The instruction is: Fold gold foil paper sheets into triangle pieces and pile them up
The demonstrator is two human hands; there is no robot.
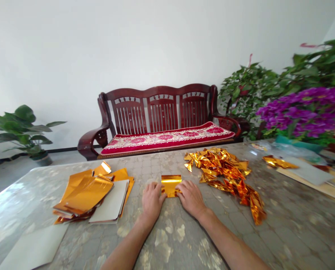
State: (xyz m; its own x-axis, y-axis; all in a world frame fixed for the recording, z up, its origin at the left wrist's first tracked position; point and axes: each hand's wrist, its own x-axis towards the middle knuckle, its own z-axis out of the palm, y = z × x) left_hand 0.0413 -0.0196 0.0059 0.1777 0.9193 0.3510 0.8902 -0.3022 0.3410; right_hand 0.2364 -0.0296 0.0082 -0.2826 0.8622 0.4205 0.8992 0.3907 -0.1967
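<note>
The left hand and the right hand each grip 1 end of a small gold foil sheet, which lies flat on the tabletop between them. Just left of the hands sits a stack of flat gold sheets. To the right lies a heap of folded gold pieces, with a red wooden bench behind the tabletop.

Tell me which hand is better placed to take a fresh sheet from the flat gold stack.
Left, most likely. The left hand touches the left edge of the gold foil piece, and the stack of flat gold sheets lies on its side; the right hand would have to cross over.
</note>
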